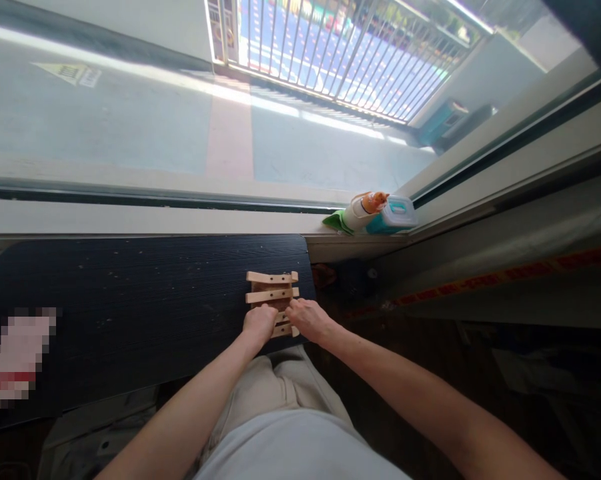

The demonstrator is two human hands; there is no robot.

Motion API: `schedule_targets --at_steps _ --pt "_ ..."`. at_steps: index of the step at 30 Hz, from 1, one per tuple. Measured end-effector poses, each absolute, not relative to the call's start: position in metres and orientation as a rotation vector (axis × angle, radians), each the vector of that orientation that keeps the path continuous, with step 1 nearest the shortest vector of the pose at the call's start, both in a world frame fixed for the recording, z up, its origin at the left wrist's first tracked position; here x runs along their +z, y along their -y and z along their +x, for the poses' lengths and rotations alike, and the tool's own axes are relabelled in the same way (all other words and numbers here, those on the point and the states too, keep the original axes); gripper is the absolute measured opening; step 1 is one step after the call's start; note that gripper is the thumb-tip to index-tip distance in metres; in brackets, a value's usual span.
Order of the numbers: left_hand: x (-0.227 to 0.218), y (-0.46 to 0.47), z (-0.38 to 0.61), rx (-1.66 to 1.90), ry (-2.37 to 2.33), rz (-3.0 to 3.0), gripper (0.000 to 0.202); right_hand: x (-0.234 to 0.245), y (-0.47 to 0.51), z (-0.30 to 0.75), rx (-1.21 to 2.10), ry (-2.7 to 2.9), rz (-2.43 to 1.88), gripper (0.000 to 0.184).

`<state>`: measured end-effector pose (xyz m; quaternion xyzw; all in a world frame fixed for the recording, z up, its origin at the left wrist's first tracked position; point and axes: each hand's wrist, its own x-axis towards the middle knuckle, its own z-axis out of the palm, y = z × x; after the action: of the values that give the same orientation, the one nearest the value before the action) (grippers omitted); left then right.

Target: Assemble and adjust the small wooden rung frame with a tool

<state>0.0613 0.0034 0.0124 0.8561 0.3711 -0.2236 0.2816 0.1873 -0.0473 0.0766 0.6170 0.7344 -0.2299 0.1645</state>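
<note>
At the far left, a pixelated pale and red item (17, 353) is noted on the dark table (130, 300). Near the table's right end, a slatted wooden piece (271, 295) is located, its light bars marked with dark dots. Its near left part is gripped by the curled left hand (260, 323); its right edge is gripped by the right hand (306, 319), fingertips partly hidden. Further right, a white bottle (356, 215) and a lidded container (399, 215) are observed on the sill (180, 219).
</note>
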Motion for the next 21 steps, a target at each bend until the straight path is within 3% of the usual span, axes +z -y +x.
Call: schedule_targets --at_steps 6,15,21 --pt "0.01 -0.003 0.062 -0.571 -0.982 2.334 0.026 0.066 0.047 0.189 -0.802 -1.49 2.157 0.026" --pt "0.01 -0.003 0.062 -0.56 -0.985 2.34 0.028 0.074 0.061 0.182 -0.626 -2.125 1.704 0.018" --pt "0.015 -0.004 0.066 -0.613 -1.012 2.322 0.027 0.055 0.058 0.186 -0.77 -1.514 2.231 0.028"
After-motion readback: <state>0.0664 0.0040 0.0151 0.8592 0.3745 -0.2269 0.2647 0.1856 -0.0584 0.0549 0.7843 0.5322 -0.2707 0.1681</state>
